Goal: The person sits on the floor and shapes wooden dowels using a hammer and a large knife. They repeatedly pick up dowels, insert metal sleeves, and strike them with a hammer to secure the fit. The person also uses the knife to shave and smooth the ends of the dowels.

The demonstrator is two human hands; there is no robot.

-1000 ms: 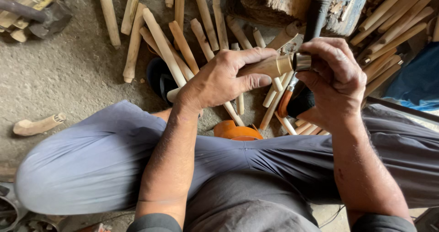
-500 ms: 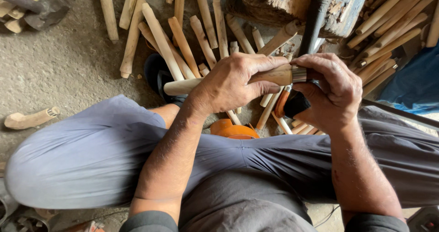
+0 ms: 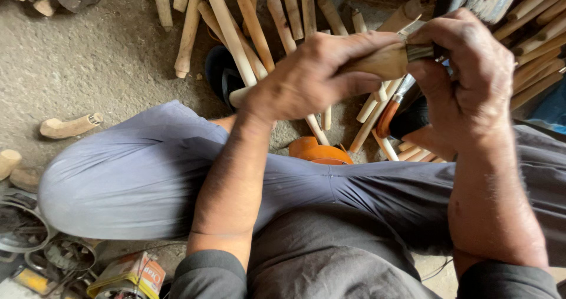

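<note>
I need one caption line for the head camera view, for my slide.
Left hand grips a wooden handle while right hand pinches its metal ferrule.

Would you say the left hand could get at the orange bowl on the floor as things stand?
Probably not at once: the left hand is wrapped around the wooden handle, which the right hand also grips. The orange bowl lies just below, partly behind the knee, with nothing else between.

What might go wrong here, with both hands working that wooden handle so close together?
1. The right hand pinches the metal ring at the end of the handle; a slip might nip or scrape a finger.
2. The left hand grips the handle in mid-air above the legs, so it may twist or drop onto the lap.
3. Loose sticks crowd the floor by the feet, and a dropped handle could get lost among them.
</note>
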